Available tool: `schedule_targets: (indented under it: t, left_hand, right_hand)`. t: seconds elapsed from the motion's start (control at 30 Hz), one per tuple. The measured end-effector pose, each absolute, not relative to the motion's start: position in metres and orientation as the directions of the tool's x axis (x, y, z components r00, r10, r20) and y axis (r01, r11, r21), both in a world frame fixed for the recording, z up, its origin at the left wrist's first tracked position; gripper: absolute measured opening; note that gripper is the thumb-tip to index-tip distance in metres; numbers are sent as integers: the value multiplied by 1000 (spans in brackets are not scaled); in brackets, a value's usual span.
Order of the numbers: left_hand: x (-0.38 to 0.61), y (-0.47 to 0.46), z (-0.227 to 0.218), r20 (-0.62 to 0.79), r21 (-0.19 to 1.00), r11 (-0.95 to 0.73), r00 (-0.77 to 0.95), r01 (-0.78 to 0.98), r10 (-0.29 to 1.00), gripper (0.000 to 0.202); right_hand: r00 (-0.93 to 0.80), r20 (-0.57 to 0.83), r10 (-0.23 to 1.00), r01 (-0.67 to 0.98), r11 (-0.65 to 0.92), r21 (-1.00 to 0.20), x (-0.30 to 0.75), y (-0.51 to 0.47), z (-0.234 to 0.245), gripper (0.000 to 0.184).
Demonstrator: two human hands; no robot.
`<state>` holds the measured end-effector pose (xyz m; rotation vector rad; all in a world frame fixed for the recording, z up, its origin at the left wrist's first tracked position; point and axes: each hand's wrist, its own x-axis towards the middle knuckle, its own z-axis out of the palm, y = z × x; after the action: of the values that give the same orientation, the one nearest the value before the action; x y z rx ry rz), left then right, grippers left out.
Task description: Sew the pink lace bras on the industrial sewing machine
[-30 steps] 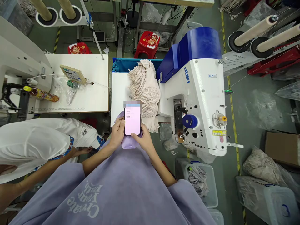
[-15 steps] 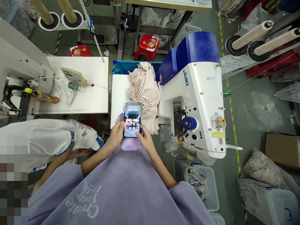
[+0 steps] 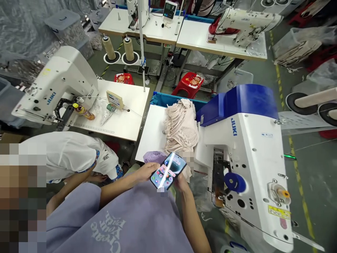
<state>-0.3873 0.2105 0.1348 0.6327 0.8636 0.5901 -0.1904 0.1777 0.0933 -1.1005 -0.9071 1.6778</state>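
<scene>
Both hands grip one smartphone (image 3: 167, 170): left hand (image 3: 145, 171) closed around its lower-left edge, right hand (image 3: 181, 180) mostly hidden behind the phone, wrapped on the right edge. Phone sits low in the centre, above the purple shirt, just in front of the near desk (image 3: 151, 131) edge. Screen lit, faces up toward the camera. Long axis runs diagonally, top end pointing up and to the right, toward the sewing machine head.

Counts, largest first:
- Sewing machines: four in view. One white-and-blue Juki machine (image 3: 250, 154) at right, closest to the phone; one white Juki machine (image 3: 55, 88) at left; two more on the far desks, one (image 3: 247, 23) lying tilted, one (image 3: 134, 12) upright.
- Co-worker: one, in a white shirt (image 3: 68, 158), bent low at left.
- Fabric pile: one stack of beige lace pieces (image 3: 181, 124) on the near desk, beside the blue machine.
- Red stools: two (image 3: 193, 80), (image 3: 123, 78).
- Thread cones: two (image 3: 109, 48), (image 3: 129, 49) on round stands.
- Control panel: one (image 3: 115, 100) on the left desk.
- Bottle: one (image 3: 83, 110), lying down there.
</scene>
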Motion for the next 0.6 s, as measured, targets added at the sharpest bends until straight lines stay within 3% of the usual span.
schedule_targets:
  t: [0.07,0.17,0.33,0.47,0.6]
  left_hand:
    - [-389,208,134,-520,667,713,551,-216,653,62]
    - [-390,209,133,-558,608,759,555,-232,617,60]
    - [-386,209,135,-616,552,792,512,-262,599,60]
    - [-388,217,134,-658,594,784,454,-179,601,63]
    - [-412,254,129,-688,701,712,300,39,661,57]
  right_hand:
    - [-276,-253,927,-318,-337,-886,-186,178,101,103]
    - [-296,-233,926,-387,-339,-857,-186,175,106,90]
    - [-77,-271,960,-435,-277,-857,-210,171,101,93]
    - [-22,-298,954,-417,-279,-865,-230,183,100,91]
    - [62,-359,931,-468,-291,-834,-234,193,95,84]
